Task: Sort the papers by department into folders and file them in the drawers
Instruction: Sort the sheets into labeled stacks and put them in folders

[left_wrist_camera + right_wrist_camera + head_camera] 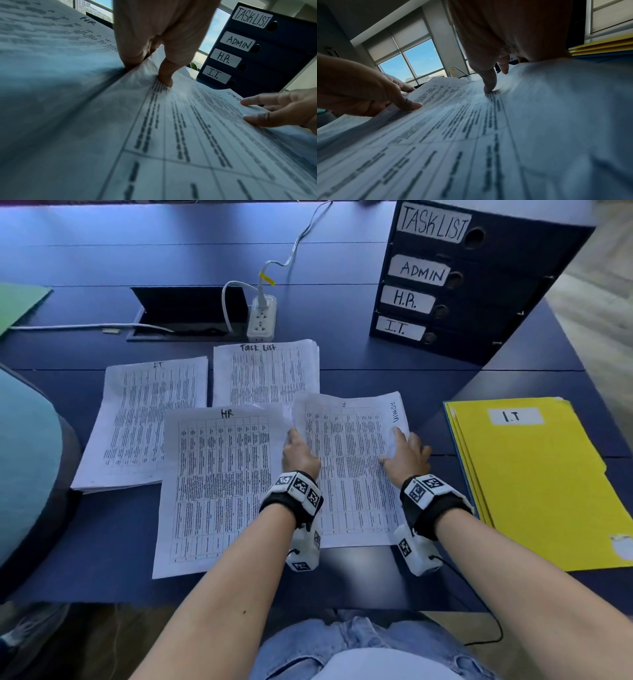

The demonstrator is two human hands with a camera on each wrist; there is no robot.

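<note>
The Admin papers (349, 474) lie slightly lifted at the centre of the blue desk (102, 261), with "ADMIN" written at the top right corner. My left hand (298, 451) grips their left edge, thumb (165, 78) on top. My right hand (407, 453) holds the right edge, thumb (489, 83) pressing down while the sheet bulges over the fingers beneath. The HR pile (212, 484), IT pile (144, 419) and Task List pile (267, 371) lie to the left and behind. The dark drawer unit (462, 278), labelled TASK LIST, ADMIN, H.R. and I.T., stands at the back right.
Yellow folders (534, 481), the top one labelled I.T, lie stacked on the right. A green folder (17, 302) sits at the far left edge. A white power strip (262, 318) with cables and an open cable hatch (185, 313) are behind the papers. A teal chair (27, 460) stands on the left.
</note>
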